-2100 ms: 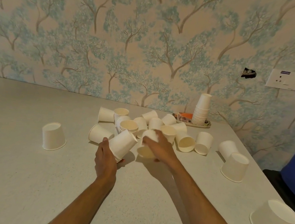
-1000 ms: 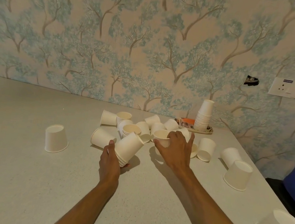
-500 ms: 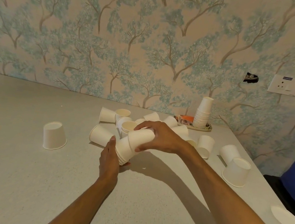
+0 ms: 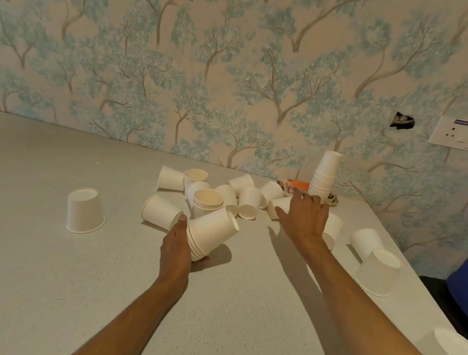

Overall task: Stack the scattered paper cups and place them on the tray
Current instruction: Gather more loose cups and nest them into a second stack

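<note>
1. Nested cup stack (image 4: 211, 234) tilted, gripped in left hand (image 4: 176, 246), its rims resting low by the palm just above the worktop (image 4: 41, 272).
2. Right hand (image 4: 305, 220) spread flat, fingers straight, over loose cups (image 4: 249, 201); it holds nothing.
3. Beyond the right hand: tall stack (image 4: 324, 176) on tray (image 4: 332, 201).
4. Far left of the left hand: single upturned cup (image 4: 84, 210).

left hand (image 4: 176, 246) gripping, right hand (image 4: 304, 219) outstretched, fingers spread
</note>
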Action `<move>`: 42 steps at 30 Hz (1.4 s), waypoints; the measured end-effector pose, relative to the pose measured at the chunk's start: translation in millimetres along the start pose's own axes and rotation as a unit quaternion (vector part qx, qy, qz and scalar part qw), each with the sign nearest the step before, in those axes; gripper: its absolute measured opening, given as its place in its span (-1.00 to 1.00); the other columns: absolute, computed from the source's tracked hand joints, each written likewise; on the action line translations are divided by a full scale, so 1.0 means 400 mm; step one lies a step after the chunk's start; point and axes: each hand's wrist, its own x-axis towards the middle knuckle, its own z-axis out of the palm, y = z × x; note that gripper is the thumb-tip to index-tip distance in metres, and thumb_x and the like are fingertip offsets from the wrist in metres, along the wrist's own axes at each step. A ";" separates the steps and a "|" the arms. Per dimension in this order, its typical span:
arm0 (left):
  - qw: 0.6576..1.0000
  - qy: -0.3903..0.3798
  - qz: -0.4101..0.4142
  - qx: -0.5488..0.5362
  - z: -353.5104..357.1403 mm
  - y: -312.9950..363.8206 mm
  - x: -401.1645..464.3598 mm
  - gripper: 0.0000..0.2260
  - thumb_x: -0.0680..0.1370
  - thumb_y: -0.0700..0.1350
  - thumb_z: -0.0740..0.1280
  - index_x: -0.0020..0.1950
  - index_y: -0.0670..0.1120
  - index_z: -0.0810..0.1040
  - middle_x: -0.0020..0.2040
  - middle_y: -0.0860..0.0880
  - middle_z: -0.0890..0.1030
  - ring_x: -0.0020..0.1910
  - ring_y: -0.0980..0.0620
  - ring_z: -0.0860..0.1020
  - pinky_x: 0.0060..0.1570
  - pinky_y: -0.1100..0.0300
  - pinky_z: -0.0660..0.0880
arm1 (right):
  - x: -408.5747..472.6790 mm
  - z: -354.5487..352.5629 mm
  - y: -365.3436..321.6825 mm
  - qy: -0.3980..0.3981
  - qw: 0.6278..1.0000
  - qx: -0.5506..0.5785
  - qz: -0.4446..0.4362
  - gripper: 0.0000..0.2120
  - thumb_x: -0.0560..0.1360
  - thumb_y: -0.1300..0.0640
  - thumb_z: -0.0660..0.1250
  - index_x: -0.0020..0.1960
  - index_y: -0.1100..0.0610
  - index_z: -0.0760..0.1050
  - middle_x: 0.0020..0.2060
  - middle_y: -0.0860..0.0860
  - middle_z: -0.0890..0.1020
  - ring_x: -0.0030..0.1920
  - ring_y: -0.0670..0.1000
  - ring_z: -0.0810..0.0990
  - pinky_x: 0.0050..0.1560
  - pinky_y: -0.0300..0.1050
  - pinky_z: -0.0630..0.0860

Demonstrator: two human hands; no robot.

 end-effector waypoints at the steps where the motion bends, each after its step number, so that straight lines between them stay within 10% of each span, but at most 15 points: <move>1: 1.000 0.001 -0.002 0.000 0.001 0.000 0.001 -0.64 0.63 0.16 0.17 0.35 0.00 0.39 0.14 -0.18 0.60 0.09 -0.25 0.62 -0.25 -0.02 0.64 | 0.002 0.011 0.010 -0.024 0.999 -0.023 0.010 -0.45 0.51 -0.22 0.28 0.33 0.13 0.41 0.20 0.11 0.59 0.25 0.14 0.50 0.21 0.06 0.37; 13: 1.000 0.008 -0.003 0.003 -0.002 -0.004 0.004 -0.56 0.63 0.17 0.17 0.43 -0.03 0.36 0.19 -0.20 0.59 0.11 -0.27 0.61 -0.27 0.02 0.62 | 0.015 -0.026 0.023 -0.242 0.968 -0.049 -0.035 -0.38 0.41 -0.34 0.29 0.29 0.04 0.41 0.10 0.03 0.59 0.10 0.08 0.57 -0.06 -0.09 0.34; 19: 1.000 0.009 -0.004 0.002 -0.004 -0.004 0.003 -0.54 0.62 0.19 0.17 0.43 -0.03 0.37 0.20 -0.20 0.59 0.10 -0.27 0.62 -0.36 0.06 0.62 | 0.009 -0.071 0.022 -0.181 0.973 0.145 -0.001 -0.38 0.36 -0.33 0.34 0.28 0.01 0.43 0.10 -0.01 0.61 0.06 0.09 0.60 -0.06 -0.07 0.45; 24: 1.000 0.022 0.001 0.003 -0.002 -0.001 -0.004 -0.54 0.63 0.19 0.16 0.43 -0.04 0.38 0.19 -0.18 0.60 0.08 -0.23 0.63 -0.34 0.06 0.62 | -0.048 -0.128 -0.038 -0.166 0.837 0.520 0.014 -0.65 0.46 -0.05 0.38 0.17 0.07 0.41 0.01 0.03 0.63 -0.20 0.05 0.67 -0.36 -0.13 0.55; 29: 1.000 0.021 0.011 -0.001 0.000 0.002 -0.010 -0.57 0.63 0.18 0.16 0.42 -0.01 0.38 0.17 -0.15 0.59 0.05 -0.17 0.62 -0.32 0.05 0.62 | -0.127 -0.127 -0.087 -0.150 0.752 0.642 0.022 -0.77 0.52 0.06 0.36 0.11 0.03 0.37 0.09 0.06 0.60 -0.22 0.01 0.70 -0.41 -0.17 0.51; 37: 1.000 0.017 0.016 0.001 0.000 0.003 -0.008 -0.60 0.63 0.18 0.17 0.37 0.00 0.39 0.19 -0.20 0.59 0.09 -0.24 0.61 -0.30 0.03 0.62 | -0.196 -0.102 -0.110 -0.152 0.800 0.574 -0.088 -0.67 0.45 -0.28 0.31 -0.04 -0.02 0.57 -0.03 -0.08 0.65 -0.12 -0.07 0.64 -0.19 -0.12 0.56; 42: 1.000 0.005 0.011 -0.001 -0.006 -0.001 -0.002 -0.61 0.64 0.16 0.16 0.41 0.01 0.37 0.20 -0.21 0.59 0.07 -0.25 0.62 -0.31 0.04 0.63 | -0.073 -0.017 0.027 0.061 0.960 0.264 0.071 -0.49 0.46 -0.20 0.36 0.29 0.07 0.46 0.15 0.05 0.59 0.12 0.09 0.57 0.02 -0.01 0.47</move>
